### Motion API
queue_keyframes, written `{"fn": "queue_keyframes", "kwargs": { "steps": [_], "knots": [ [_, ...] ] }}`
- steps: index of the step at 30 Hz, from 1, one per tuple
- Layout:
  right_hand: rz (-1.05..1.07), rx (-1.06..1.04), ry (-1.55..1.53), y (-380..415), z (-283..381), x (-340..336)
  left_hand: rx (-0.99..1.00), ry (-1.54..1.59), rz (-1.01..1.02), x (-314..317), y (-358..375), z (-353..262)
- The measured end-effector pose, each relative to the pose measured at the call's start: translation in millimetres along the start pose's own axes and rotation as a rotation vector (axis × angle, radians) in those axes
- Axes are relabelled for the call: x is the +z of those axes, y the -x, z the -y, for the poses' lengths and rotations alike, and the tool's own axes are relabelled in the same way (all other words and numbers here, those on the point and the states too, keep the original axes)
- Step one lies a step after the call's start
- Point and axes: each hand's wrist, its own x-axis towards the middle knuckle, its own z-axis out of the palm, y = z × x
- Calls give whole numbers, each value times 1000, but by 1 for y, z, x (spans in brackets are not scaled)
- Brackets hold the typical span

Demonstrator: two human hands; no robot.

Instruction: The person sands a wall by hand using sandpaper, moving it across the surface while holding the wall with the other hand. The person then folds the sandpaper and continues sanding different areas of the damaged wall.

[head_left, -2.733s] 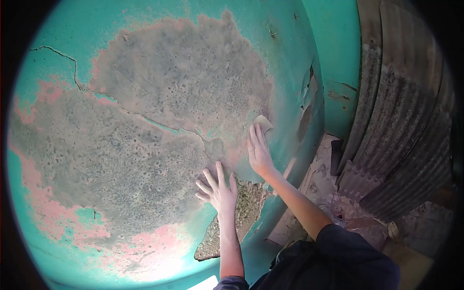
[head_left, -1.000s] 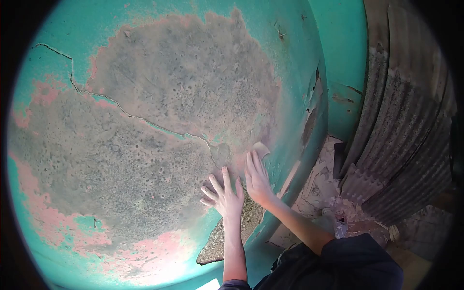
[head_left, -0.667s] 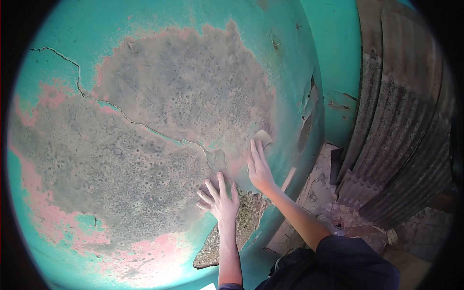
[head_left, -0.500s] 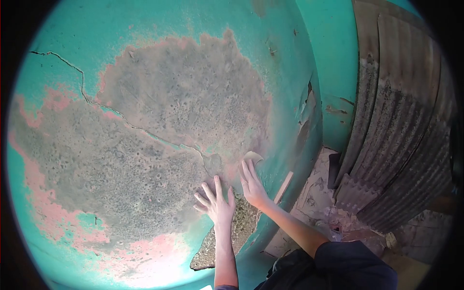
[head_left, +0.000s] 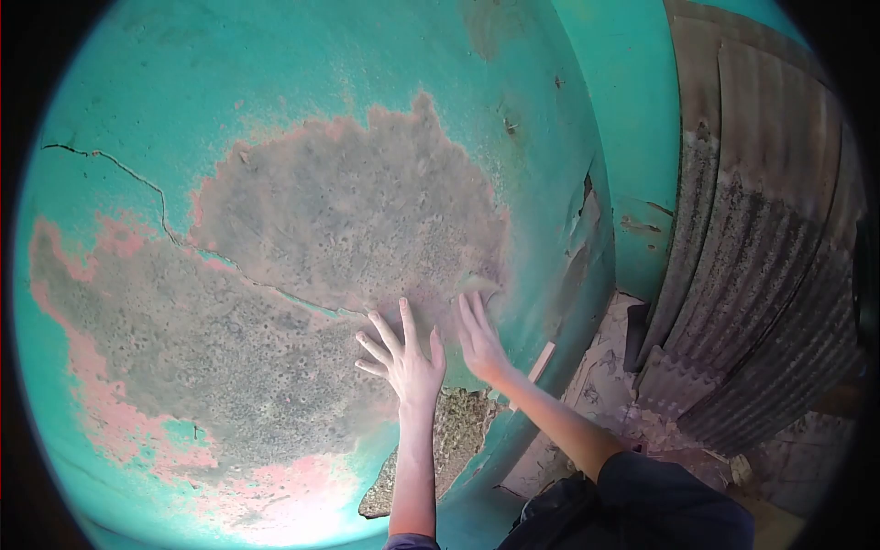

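Note:
A turquoise wall (head_left: 302, 55) has a large bare grey patch (head_left: 348, 202) edged in pink, with a crack running across it. My left hand (head_left: 403, 357) lies against the patch's lower part, fingers spread, holding nothing. To its right, my right hand (head_left: 478, 341) presses a thin pale sheet (head_left: 480, 286) flat against the wall; only the sheet's upper edge shows above the fingertips. Below the hands the wall has a broken-out area of rough, pebbly material (head_left: 458, 426).
Corrugated sheets (head_left: 742, 220) lean at the right. Pale debris (head_left: 605, 367) lies on the floor at the wall's foot. A narrow pale strip (head_left: 543, 362) is near my right forearm. Peeling paint (head_left: 587, 206) shows near the wall's right edge.
The view has shifted, with the patch now lower in it. Both hands have moved up slightly in the view and higher relative to the broken-out area; the sheet is more covered by my right fingers.

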Motion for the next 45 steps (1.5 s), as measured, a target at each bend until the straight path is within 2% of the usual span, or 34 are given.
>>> {"fn": "queue_keyframes", "kwargs": {
  "steps": [2, 6, 8, 12, 14, 17, 21, 23, 24, 26, 28, 29, 32, 36, 43, 45],
  "knots": [
    [-152, -88, -100, -42, -1, -23, -88, -89, 149, -2, -6, -5],
    [-177, -54, -153, -60, 3, -41, -105, -127, 181, 1, -8, -7],
    [-95, -94, -12, -40, -5, -27, -132, -161, 209, 5, -9, -8],
    [-76, -178, 155, -59, -15, -44, -145, -173, 203, 9, -8, -7],
    [-229, -172, -49, -105, -14, -65, -141, -189, 202, 10, -9, -7],
    [-284, -171, -133, -139, -16, -81, -162, -174, 222, 8, -9, -10],
    [-212, -116, 22, -106, -18, -68, -173, -138, 223, 8, -7, -10],
    [-124, -59, 195, -105, -15, -75, -174, -38, 180, 10, -9, -13],
    [-124, -64, 199, -119, -15, -83, -212, -48, 245, 4, -13, -20],
    [-274, -95, 83, -151, -16, -95, -193, -56, 199, 12, -15, -22],
    [-288, -144, 65, -155, -28, -89, -167, -62, 152, 14, -20, -28],
    [-300, -195, 49, -157, -35, -88, -209, -68, 201, 14, -23, -32],
    [-213, -111, 114, -126, -29, -73, -267, -69, 283, 7, -29, -38],
    [-193, -51, 206, -153, -10, -103, -296, -90, 321, 8, -30, -40],
    [-220, -177, 269, -147, -22, -91, -296, -70, 295, 11, -30, -39],
    [-196, -197, 322, -146, -23, -95, -243, -34, 214, 20, -24, -33]
  ]
}}
